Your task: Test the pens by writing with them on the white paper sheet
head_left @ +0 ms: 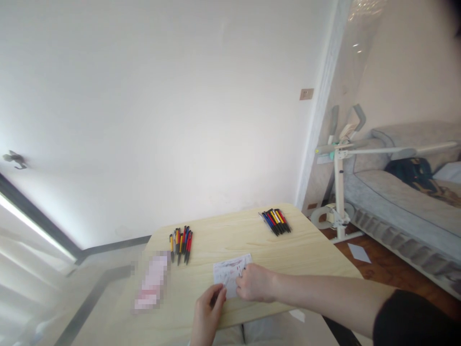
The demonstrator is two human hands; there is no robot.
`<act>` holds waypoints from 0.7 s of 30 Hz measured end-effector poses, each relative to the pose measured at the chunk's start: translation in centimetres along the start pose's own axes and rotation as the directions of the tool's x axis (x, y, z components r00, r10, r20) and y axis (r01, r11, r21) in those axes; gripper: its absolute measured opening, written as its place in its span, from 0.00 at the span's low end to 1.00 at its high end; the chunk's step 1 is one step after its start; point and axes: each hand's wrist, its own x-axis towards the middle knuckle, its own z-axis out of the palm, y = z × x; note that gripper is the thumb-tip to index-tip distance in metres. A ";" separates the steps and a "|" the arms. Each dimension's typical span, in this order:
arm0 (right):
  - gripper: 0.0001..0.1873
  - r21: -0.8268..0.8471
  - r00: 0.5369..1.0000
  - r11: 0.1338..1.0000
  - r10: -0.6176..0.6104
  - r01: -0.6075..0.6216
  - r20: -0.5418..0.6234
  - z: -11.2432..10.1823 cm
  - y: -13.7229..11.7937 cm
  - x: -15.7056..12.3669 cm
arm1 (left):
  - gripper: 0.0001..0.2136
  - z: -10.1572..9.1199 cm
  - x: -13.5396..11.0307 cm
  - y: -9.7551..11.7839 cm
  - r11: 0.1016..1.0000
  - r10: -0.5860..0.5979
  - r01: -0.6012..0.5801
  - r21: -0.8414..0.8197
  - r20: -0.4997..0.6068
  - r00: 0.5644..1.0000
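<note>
A small sheet of paper (pixel 230 270) with dark and reddish scribbles lies near the front of the wooden table. At its lower left corner is my left hand (pixel 208 310), thumb and forefinger brought together; whatever they pinch is too small to make out. My right hand (pixel 256 283) is closed in a fist over the paper's right side. Its curled fingers hide what they hold, though a small dark spot shows by the knuckles. Left of the paper, several pens (pixel 182 244) in mixed colours lie side by side. Another row of pens (pixel 275 222) is at the back right.
A pixelated pink-and-white item (pixel 153 283) lies on the table's left side. The pale wooden table (pixel 223 230) stands against a white wall. To the right are an exercise machine (pixel 340 182), a grey sofa (pixel 392 202) and a paper (pixel 359 253) on the floor.
</note>
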 end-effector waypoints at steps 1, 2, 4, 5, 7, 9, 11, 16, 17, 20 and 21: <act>0.06 0.004 1.000 1.000 0.001 -0.001 0.001 0.0 0.0 0.0 | 0.15 0.0 0.0 -0.1 1.000 0.002 -0.002 0.001 -0.003 1.000; 0.06 0.008 1.000 1.000 0.002 -0.002 0.002 0.1 0.0 0.1 | 0.15 0.1 0.0 -0.1 1.000 0.002 -0.002 0.002 -0.007 1.000; 0.05 0.010 1.000 1.000 0.008 -0.008 0.005 0.2 -0.1 0.3 | 0.15 0.1 0.0 -0.1 1.000 0.000 0.000 -0.001 -0.011 1.000; 0.05 0.008 1.000 1.000 0.012 -0.012 0.008 0.2 -0.1 0.4 | 0.15 0.1 0.0 -0.1 1.000 0.000 0.000 -0.005 -0.008 1.000; 0.05 0.007 1.000 1.000 0.015 -0.015 0.015 0.1 -0.1 0.7 | 0.15 0.1 -0.1 -0.1 1.000 0.003 -0.003 -0.011 0.000 1.000; 0.05 0.012 0.999 1.000 0.015 -0.015 0.031 -0.1 -0.2 1.1 | 0.15 0.0 -0.1 0.0 1.000 0.005 -0.005 -0.011 0.010 1.000; 0.05 0.017 0.998 1.000 0.013 -0.015 0.060 -0.3 -0.3 1.4 | 0.15 0.0 -0.1 -0.1 1.000 0.001 -0.001 0.000 0.015 1.000; 0.05 0.020 0.995 1.000 0.019 -0.021 0.094 -0.8 -0.3 1.7 | 0.15 0.0 0.0 -0.1 1.000 0.004 -0.004 0.012 0.009 1.000; 0.05 0.021 0.995 1.000 0.021 -0.023 0.093 -0.8 -0.3 1.6 | 0.15 0.0 0.0 0.0 1.000 0.005 -0.005 0.010 0.010 1.000; 0.04 0.023 0.997 1.000 0.019 -0.021 0.071 -0.7 -0.2 1.4 | 0.15 -0.1 0.1 0.2 1.000 0.001 -0.001 0.008 0.015 1.000; 0.04 0.024 0.998 1.000 0.017 -0.019 0.060 -0.7 -0.1 1.3 | 0.16 -0.1 0.0 0.3 1.000 -0.002 0.002 0.009 0.017 1.000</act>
